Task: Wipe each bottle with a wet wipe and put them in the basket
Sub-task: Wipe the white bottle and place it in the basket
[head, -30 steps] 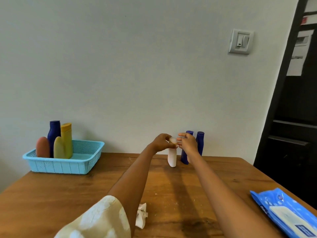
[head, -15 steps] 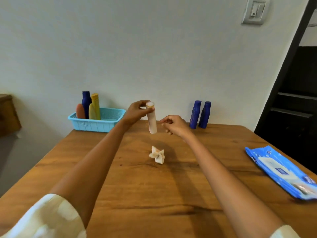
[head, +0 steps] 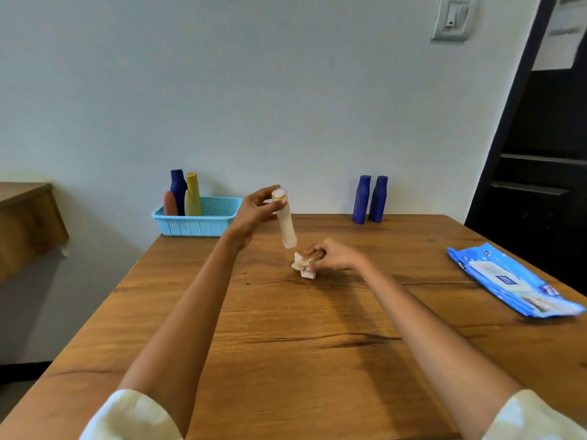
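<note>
My left hand (head: 252, 212) holds a slim white bottle (head: 286, 227) by its top end, lifted above the wooden table (head: 286, 328) and tilted. My right hand (head: 333, 257) pinches a crumpled wet wipe (head: 301, 265) that lies on the table just below the bottle. A light blue basket (head: 198, 222) at the table's back left holds several bottles: a dark blue one (head: 178, 188), a yellow one (head: 192, 195) and a reddish one (head: 170, 203). Two dark blue bottles (head: 369, 199) stand upright by the wall at the back.
A blue pack of wet wipes (head: 511, 281) lies near the table's right edge. A wooden cabinet (head: 25, 217) stands off to the left. A dark doorway (head: 546, 154) is at the right, and a wall switch (head: 452, 17) is above.
My left hand lifted the white bottle from beside the blue bottles and brought it nearer. My right hand left the bottle, dropped to the table and took hold of the crumpled wipe.
</note>
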`<state>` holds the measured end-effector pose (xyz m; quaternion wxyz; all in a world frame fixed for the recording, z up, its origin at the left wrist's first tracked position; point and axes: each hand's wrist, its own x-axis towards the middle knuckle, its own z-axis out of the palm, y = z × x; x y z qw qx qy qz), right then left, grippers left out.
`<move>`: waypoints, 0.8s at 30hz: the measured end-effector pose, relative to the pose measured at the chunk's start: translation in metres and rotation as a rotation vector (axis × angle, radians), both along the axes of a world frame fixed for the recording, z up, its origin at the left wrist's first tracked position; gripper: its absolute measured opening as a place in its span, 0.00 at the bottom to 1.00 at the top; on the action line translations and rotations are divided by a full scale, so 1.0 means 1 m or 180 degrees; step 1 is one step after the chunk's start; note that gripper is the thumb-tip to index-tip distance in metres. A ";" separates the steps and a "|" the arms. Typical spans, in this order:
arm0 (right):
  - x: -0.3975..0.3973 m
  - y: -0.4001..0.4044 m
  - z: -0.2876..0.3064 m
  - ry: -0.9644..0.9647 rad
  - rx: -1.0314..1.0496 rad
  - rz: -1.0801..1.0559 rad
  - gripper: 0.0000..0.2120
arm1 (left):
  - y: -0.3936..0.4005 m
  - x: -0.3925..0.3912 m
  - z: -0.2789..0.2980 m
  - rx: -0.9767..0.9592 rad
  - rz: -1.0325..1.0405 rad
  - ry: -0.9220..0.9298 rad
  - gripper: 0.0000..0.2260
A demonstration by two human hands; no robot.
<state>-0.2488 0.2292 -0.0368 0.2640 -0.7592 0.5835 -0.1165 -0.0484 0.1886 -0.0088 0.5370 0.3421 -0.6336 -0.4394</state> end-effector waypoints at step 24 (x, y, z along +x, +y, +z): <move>0.073 -0.058 0.075 -0.2045 -0.2681 -0.0399 0.04 | -0.038 0.011 0.031 -0.0027 -0.0316 0.1536 0.23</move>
